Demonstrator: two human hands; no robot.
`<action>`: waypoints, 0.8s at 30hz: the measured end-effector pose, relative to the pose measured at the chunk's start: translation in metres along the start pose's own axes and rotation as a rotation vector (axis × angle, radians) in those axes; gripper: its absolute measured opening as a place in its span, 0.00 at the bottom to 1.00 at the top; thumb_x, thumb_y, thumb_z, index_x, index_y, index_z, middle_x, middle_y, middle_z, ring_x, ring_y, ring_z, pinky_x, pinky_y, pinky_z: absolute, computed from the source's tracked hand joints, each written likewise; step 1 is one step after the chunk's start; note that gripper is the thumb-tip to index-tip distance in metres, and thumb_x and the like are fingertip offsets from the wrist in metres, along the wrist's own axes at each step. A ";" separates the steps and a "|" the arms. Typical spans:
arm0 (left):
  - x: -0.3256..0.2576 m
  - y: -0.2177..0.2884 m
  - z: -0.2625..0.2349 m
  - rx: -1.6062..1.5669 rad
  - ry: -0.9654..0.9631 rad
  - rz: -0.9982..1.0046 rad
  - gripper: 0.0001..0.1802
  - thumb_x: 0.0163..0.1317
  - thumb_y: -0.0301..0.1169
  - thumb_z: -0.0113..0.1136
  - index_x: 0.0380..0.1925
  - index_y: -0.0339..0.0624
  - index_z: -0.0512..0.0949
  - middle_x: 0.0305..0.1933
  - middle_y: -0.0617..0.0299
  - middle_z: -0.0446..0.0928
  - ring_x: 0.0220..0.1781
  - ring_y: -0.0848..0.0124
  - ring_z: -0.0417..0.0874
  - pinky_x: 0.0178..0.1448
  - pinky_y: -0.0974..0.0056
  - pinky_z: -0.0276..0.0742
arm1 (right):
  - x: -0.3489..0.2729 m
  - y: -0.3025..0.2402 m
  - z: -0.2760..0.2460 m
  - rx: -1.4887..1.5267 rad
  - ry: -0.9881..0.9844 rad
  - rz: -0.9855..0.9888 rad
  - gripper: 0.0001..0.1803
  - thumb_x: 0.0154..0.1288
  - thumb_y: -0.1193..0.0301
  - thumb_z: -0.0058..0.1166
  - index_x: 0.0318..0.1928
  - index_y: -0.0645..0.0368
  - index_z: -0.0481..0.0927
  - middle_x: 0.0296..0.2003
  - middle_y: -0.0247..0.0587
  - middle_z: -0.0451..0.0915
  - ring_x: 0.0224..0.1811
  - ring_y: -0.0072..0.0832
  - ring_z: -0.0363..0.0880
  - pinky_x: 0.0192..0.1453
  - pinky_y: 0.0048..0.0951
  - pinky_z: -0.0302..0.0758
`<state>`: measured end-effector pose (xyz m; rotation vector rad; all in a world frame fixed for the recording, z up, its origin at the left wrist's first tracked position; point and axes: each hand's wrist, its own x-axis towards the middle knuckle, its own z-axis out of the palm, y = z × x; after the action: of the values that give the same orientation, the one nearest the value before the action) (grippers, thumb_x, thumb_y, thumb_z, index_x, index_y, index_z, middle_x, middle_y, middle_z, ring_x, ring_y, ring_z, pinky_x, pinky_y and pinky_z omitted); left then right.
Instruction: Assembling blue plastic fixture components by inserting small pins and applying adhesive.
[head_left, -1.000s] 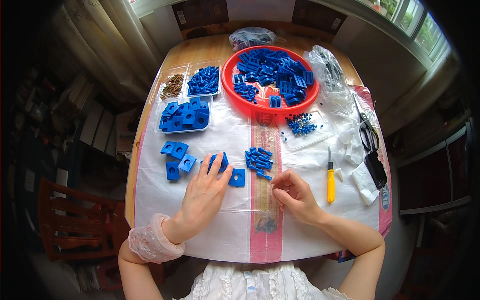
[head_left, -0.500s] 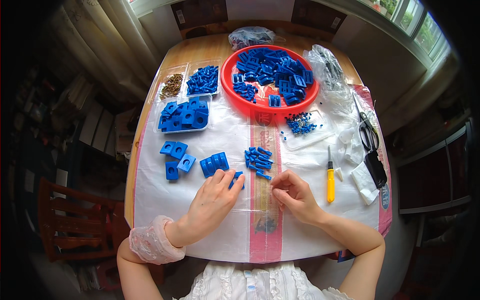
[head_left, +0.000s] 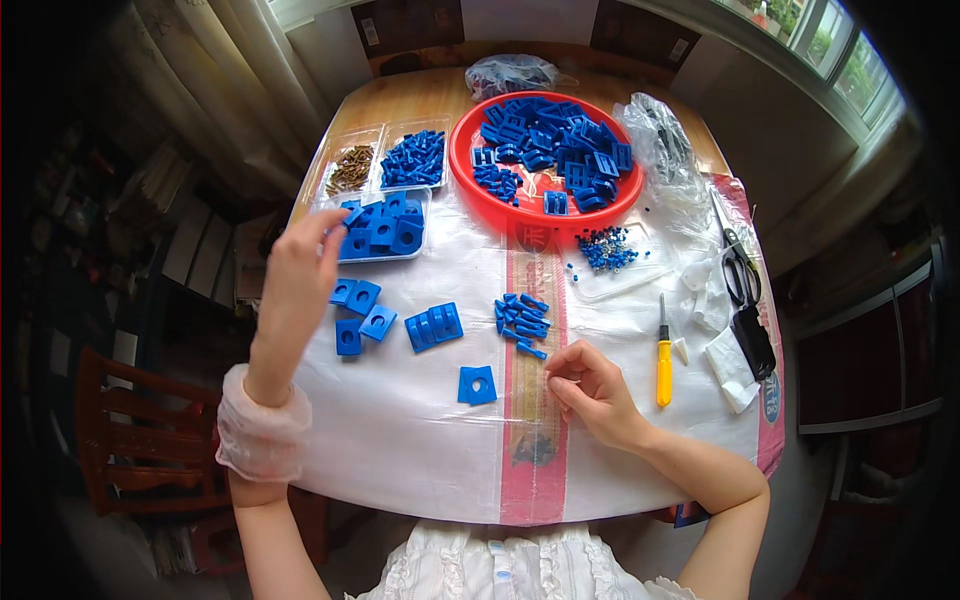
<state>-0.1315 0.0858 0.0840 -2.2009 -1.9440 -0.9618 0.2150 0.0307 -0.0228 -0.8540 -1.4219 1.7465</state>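
Note:
My left hand (head_left: 305,265) is at the left side of a clear tub (head_left: 428,225) of blue square plates with round holes (head_left: 382,232). Its thumb and fingers close on a tilted plate at the tub's edge; the fingertips are partly hidden. My right hand (head_left: 597,392) rests on the sheet, curled in a pinch. What it holds, if anything, is too small to make out. To its left, two overlapping blue plates (head_left: 478,384) lie flat. Just beyond are a pile of small blue pegs (head_left: 522,322) and a row of blue ridged parts (head_left: 434,327).
Several loose plates (head_left: 362,297) lie below the tub. A red basin (head_left: 462,190) holds blue parts at the back, beside trays of brass screws (head_left: 352,170) and blue pegs (head_left: 412,158). Rightward are small blue-and-silver pieces (head_left: 607,248), a yellow screwdriver (head_left: 664,372) and black-handled scissors (head_left: 740,275).
My left hand has left the two blue plates near my right hand and moved away to the left, reaching the tub. My right hand keeps its place and pinch.

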 end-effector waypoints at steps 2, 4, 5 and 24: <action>0.017 -0.053 -0.003 0.148 0.009 -0.208 0.13 0.69 0.31 0.53 0.45 0.33 0.79 0.43 0.44 0.83 0.44 0.51 0.85 0.49 0.54 0.79 | 0.002 -0.001 0.001 -0.005 -0.011 0.003 0.07 0.70 0.78 0.50 0.47 0.63 0.71 0.35 0.32 0.75 0.30 0.11 0.71 0.28 0.16 0.72; 0.020 -0.087 0.006 0.208 -0.069 -0.328 0.13 0.68 0.32 0.55 0.45 0.34 0.79 0.41 0.45 0.83 0.43 0.51 0.85 0.50 0.53 0.79 | 0.001 -0.001 0.000 -0.013 -0.007 0.009 0.07 0.70 0.78 0.50 0.47 0.63 0.72 0.35 0.32 0.75 0.30 0.11 0.71 0.28 0.16 0.72; 0.021 -0.092 0.011 0.238 -0.110 -0.390 0.14 0.67 0.33 0.55 0.45 0.34 0.80 0.41 0.46 0.84 0.43 0.51 0.85 0.50 0.53 0.79 | 0.000 -0.001 0.000 -0.015 -0.005 0.012 0.07 0.70 0.78 0.50 0.46 0.63 0.72 0.35 0.32 0.75 0.30 0.11 0.71 0.28 0.16 0.72; 0.010 -0.084 0.038 -0.338 -0.369 -0.477 0.16 0.64 0.22 0.54 0.52 0.29 0.74 0.31 0.54 0.83 0.29 0.73 0.85 0.36 0.69 0.81 | 0.000 0.001 0.000 -0.006 -0.006 -0.003 0.06 0.70 0.79 0.50 0.46 0.63 0.72 0.34 0.31 0.74 0.29 0.11 0.71 0.27 0.16 0.71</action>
<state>-0.1924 0.1279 0.0284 -2.2545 -2.7488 -1.0589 0.2153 0.0304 -0.0241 -0.8496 -1.4325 1.7449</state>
